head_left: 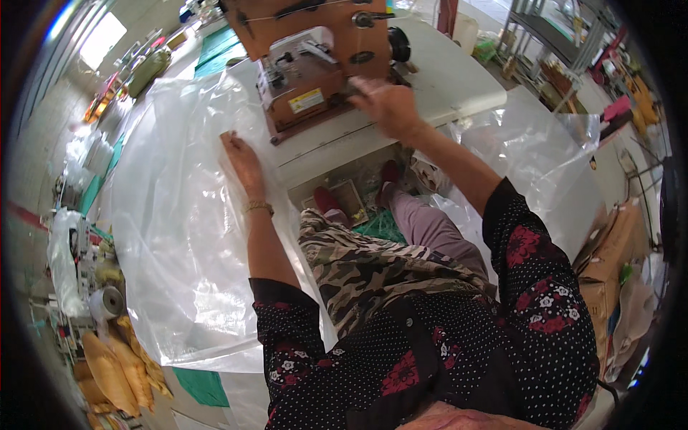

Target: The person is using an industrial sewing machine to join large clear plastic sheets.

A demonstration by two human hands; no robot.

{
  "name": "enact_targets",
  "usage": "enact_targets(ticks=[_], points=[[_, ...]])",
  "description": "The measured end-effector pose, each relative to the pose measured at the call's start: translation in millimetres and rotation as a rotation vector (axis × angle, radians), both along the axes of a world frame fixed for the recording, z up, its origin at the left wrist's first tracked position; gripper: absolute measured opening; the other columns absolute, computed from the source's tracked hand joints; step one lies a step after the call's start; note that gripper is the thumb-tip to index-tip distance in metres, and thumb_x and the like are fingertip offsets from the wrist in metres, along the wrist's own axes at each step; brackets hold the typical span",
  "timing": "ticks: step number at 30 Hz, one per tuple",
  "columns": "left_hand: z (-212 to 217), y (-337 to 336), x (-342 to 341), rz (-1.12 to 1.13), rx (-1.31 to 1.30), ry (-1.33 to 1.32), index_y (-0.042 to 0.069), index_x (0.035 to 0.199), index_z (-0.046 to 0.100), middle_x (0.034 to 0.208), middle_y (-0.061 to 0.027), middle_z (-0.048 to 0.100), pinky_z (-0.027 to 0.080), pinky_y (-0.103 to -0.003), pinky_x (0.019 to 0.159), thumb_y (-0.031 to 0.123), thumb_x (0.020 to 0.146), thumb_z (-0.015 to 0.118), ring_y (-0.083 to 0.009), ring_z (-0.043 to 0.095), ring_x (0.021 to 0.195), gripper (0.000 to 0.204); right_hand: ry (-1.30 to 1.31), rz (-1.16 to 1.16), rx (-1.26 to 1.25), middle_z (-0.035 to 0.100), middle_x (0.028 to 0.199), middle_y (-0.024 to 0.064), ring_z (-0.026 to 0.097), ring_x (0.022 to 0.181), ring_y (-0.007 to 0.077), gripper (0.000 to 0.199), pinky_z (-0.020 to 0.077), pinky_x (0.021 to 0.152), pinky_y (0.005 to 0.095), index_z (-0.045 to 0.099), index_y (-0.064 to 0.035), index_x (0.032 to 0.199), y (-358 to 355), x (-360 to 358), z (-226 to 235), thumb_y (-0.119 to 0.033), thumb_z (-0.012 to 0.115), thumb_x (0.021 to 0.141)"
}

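A brown overlock-type sewing machine stands on a pale worktable ahead of me. My right hand is at the machine's front right, its fingers stretched leftward and slightly blurred, with nothing visible in them. To the left of the machine, my left hand rests against a large clear plastic sheet. Its fingers are curled, and what they hold, if anything, does not show clearly. The sheet spreads over the table's left side and hangs down toward me. The machine's needle area is partly hidden by metal parts.
More clear plastic lies at the right. Below the table edge are my feet in red shoes and a framed panel. Cardboard leans at the right, near a metal rack. Yellow-orange bundles lie at the lower left.
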State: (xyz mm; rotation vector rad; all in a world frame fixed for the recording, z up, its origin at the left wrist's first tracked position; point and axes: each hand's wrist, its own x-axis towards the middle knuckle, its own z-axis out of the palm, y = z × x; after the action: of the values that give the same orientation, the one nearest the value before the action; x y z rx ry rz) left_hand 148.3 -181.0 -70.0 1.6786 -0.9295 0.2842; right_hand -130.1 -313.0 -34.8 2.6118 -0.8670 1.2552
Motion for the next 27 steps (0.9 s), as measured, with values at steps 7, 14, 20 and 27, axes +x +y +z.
enact_targets(ticks=[7,14,20,27], points=[[3.1,-7.4,-10.9,-0.046,0.014,-0.056,-0.007,0.101,0.049,0.097,-0.0227,0.058,0.044,-0.038,0.087,0.006,0.095,0.041,-0.0327,0.057,0.091,0.017,0.092,-0.484,0.216,0.068,0.096,0.0140,0.065,0.089,0.0337,0.035,0.0509,0.077,0.0453,0.063,-0.0107,0.115,-120.9,-144.4,-32.7,-0.033,0.058,0.088],[-2.0,2.2,-30.2,-0.056,0.017,-0.123,-0.008,0.106,0.052,0.100,-0.0240,0.061,0.046,-0.037,0.086,0.008,0.096,0.041,-0.0345,0.060,0.096,0.022,0.003,-0.705,-0.005,0.059,0.116,0.0142,0.055,0.107,0.0318,0.044,0.0404,0.091,0.0459,0.056,-0.0132,0.123,-117.6,-135.7,-24.2,-0.031,0.064,0.084],[19.3,50.2,-97.4,-0.078,0.299,0.160,-0.003,0.122,0.050,0.115,-0.0205,0.058,0.045,-0.034,0.090,0.013,0.099,0.043,-0.0286,0.057,0.104,0.029,0.294,0.201,0.287,0.064,0.103,0.0173,0.062,0.091,0.0346,0.033,0.0500,0.073,0.0426,0.054,-0.0064,0.117,22.9,-25.6,-34.2,-0.025,0.052,0.090],[3.0,133.7,-184.4,-0.424,0.245,0.014,0.002,0.140,0.039,0.142,-0.0186,0.043,0.032,-0.038,0.108,0.023,0.098,0.049,-0.0289,0.042,0.131,0.049,-0.223,0.582,0.602,0.059,0.110,0.0164,0.057,0.106,0.0322,0.035,0.0475,0.087,0.0401,0.055,-0.0043,0.113,166.6,51.3,-148.7,-0.026,0.060,0.087]])
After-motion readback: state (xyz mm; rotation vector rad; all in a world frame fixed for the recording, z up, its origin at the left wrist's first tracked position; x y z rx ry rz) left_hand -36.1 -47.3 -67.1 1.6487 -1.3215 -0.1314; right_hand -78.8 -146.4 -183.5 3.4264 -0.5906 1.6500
